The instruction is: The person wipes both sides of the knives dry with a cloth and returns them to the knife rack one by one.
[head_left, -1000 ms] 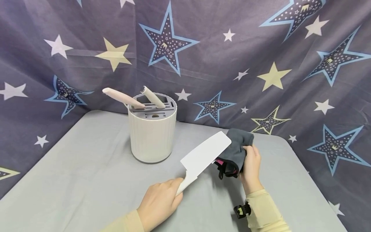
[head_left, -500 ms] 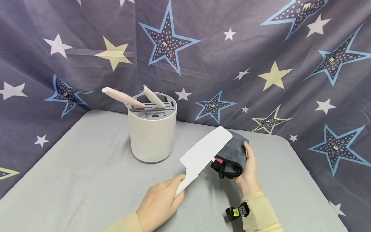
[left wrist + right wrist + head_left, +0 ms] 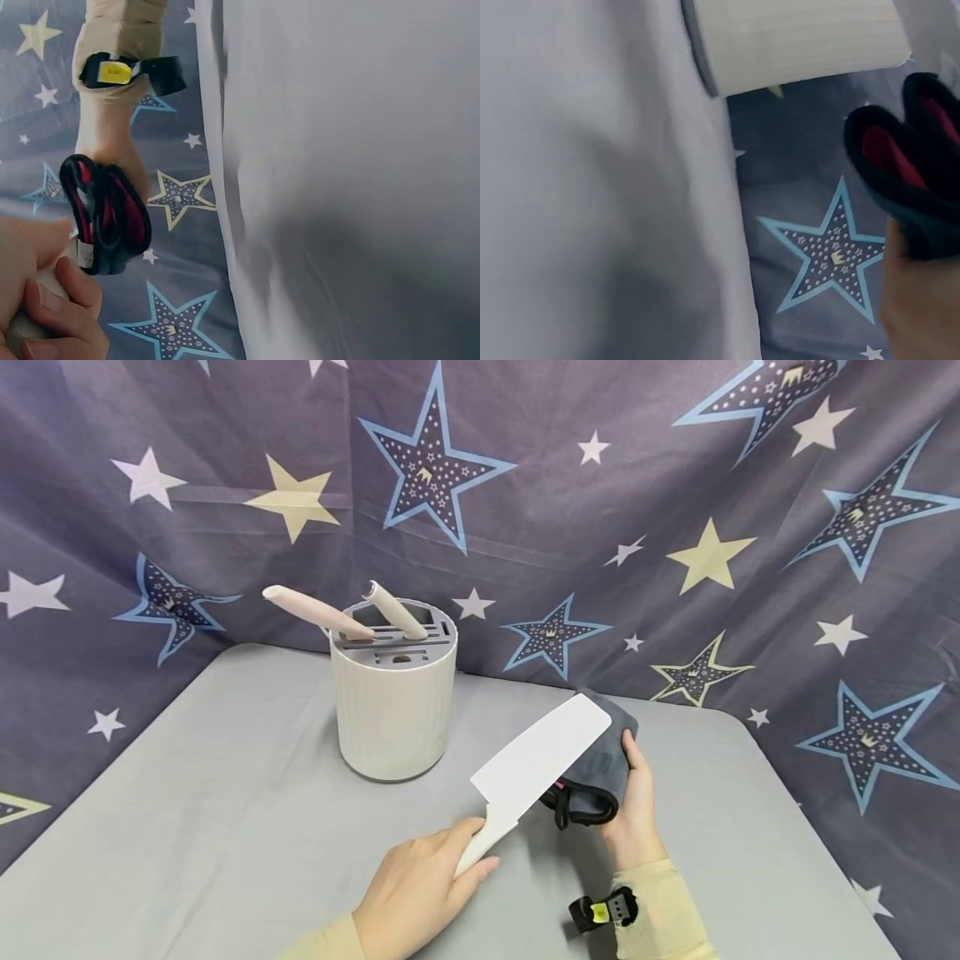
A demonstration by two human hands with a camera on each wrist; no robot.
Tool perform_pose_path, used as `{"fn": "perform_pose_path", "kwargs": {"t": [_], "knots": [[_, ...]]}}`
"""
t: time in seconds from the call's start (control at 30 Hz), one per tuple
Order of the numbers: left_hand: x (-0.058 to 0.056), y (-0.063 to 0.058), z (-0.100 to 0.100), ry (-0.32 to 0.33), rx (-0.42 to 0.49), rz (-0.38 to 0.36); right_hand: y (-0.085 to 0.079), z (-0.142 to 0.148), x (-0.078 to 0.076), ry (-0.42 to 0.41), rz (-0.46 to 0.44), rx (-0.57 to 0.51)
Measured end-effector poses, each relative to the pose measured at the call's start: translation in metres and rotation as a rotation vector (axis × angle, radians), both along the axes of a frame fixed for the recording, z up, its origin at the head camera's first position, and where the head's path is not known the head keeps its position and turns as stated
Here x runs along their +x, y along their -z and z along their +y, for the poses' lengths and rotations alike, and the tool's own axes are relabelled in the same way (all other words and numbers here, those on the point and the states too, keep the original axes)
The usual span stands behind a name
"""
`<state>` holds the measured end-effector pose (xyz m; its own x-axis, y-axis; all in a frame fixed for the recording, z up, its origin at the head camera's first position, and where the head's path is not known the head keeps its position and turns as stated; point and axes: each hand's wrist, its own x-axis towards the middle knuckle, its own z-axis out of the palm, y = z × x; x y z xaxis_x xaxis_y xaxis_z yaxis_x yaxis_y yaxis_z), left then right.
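My left hand (image 3: 423, 881) grips the pale handle of a white cleaver (image 3: 542, 752), whose broad blade slants up to the right above the table. My right hand (image 3: 633, 806) holds a folded dark grey cloth (image 3: 602, 768) with black edging, its fingers behind the fold. The blade overlaps the cloth in the head view. In the left wrist view the folded cloth (image 3: 112, 217) shows a dark pink inner side, beside the curled fingers (image 3: 64, 307) of my left hand. In the right wrist view the cloth (image 3: 896, 172) is partly cut off at the edge.
A cream ribbed knife block (image 3: 393, 718) stands at the back left of the grey-covered table (image 3: 225, 827). A pink-handled knife (image 3: 318, 612) and a cream-handled knife (image 3: 397, 610) sit in its slots. A star-patterned curtain (image 3: 525, 527) hangs behind the table.
My right hand has moved left and slightly down with the cloth, bringing it further behind the blade. The cleaver has shifted slightly right, and my left thumb has extended along the handle's side.
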<state>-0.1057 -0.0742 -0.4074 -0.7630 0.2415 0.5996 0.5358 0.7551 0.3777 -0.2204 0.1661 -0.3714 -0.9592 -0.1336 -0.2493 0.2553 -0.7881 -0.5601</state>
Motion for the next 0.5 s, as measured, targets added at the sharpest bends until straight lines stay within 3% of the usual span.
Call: {"fn": "perform_pose_path", "kwargs": {"t": [0.2, 0.5], "knots": [[0.001, -0.002, 0.002, -0.014, -0.006, 0.008, -0.01, -0.005, 0.007, 0.007, 0.009, -0.095], [0.001, -0.005, 0.005, -0.053, -0.027, -0.016, -0.014, -0.011, 0.012, -0.003, 0.025, -0.08]]}}
